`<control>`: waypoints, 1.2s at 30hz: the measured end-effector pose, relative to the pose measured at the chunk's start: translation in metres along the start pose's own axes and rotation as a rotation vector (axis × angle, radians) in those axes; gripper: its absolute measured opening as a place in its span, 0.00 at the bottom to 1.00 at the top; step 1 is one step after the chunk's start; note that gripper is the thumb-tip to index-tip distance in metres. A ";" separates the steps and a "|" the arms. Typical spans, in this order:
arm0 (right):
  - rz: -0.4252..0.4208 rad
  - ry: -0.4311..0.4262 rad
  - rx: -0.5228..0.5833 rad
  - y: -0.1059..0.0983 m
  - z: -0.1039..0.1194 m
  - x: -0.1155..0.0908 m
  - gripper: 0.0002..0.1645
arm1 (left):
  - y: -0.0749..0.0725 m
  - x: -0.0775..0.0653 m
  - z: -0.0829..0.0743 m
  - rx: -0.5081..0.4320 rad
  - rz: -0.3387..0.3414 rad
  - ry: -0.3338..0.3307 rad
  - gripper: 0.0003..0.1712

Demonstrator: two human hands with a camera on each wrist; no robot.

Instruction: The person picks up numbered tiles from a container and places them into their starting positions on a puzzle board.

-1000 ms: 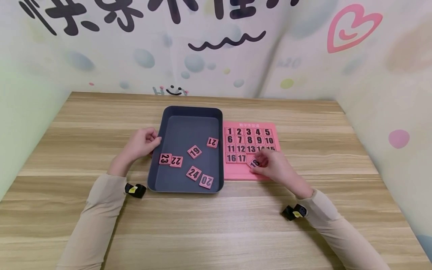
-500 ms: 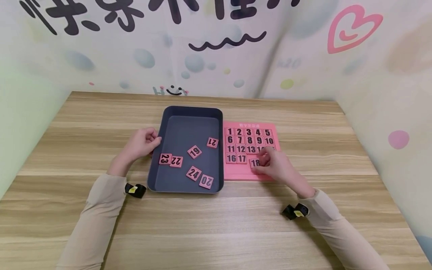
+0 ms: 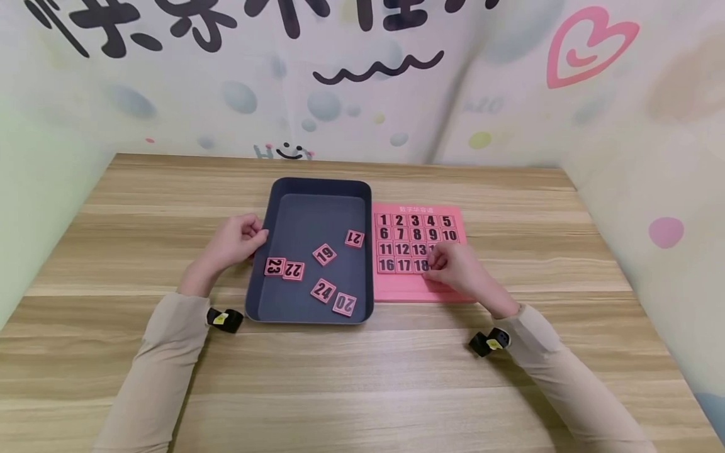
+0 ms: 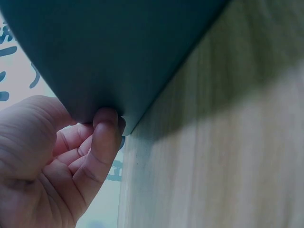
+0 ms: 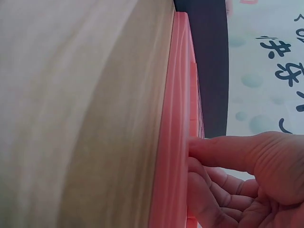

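Right hand [image 3: 457, 269] pinches number tile 18 [image 3: 420, 265] on a pink board [image 3: 404, 293].
The tile lies beside tile 17 [image 3: 403, 265] in the fourth row, gripped narrowly at its right edge, seemingly to keep it square. Just left, a dark tray [image 3: 308, 217] keeps six loose tiles [image 3: 325, 254] close by; the left hand [image 3: 235, 239] pinches its left rim, probably steadying it on the wooden surface [image 3: 362, 384].

The right hand [image 3: 457, 269] pinches the 18 tile [image 3: 420, 265] on the pink board [image 3: 399, 290]. The left hand [image 3: 236, 239] holds the side of the dark tray [image 3: 308, 217], where six number tiles [image 3: 324, 254] lie.
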State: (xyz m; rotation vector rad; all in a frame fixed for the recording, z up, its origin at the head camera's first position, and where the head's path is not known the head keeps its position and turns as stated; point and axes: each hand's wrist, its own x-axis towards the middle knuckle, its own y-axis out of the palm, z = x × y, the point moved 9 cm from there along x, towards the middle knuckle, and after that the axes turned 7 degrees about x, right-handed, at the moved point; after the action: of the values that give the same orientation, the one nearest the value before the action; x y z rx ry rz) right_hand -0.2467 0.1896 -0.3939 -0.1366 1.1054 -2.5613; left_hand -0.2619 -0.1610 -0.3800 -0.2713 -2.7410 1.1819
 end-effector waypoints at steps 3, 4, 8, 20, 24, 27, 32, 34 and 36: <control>0.021 -0.008 -0.005 0.000 0.002 0.002 0.12 | -0.002 0.000 0.000 0.009 -0.005 0.004 0.07; 0.026 -0.007 -0.009 0.000 0.003 0.002 0.13 | -0.002 -0.001 0.000 0.012 -0.006 0.006 0.07; 0.027 -0.046 -0.009 -0.003 0.013 0.007 0.14 | -0.001 -0.001 0.001 0.012 -0.001 -0.001 0.06; 0.143 -0.173 0.528 0.023 0.067 0.036 0.22 | -0.001 -0.001 0.002 0.006 -0.003 -0.005 0.06; 0.257 -0.196 0.633 0.042 0.084 0.046 0.25 | -0.002 -0.001 0.000 -0.028 -0.030 0.037 0.07; 0.318 -0.204 0.677 0.055 0.095 0.053 0.27 | -0.003 -0.002 -0.001 -0.034 -0.039 0.055 0.08; 0.356 -0.175 0.693 0.073 0.104 0.066 0.27 | -0.002 -0.001 0.002 0.007 -0.015 0.004 0.07; 0.360 -0.158 0.687 0.078 0.106 0.071 0.27 | -0.002 -0.001 0.002 0.024 -0.009 -0.009 0.06; 0.362 -0.141 0.683 0.082 0.108 0.076 0.27 | -0.002 -0.001 0.001 0.029 -0.005 -0.008 0.06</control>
State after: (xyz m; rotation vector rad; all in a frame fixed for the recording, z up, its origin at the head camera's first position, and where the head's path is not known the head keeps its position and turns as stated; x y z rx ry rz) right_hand -0.2713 0.0362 -0.3824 0.0512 0.1442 -2.3957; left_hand -0.2613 -0.1634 -0.3795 -0.2564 -2.7274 1.2226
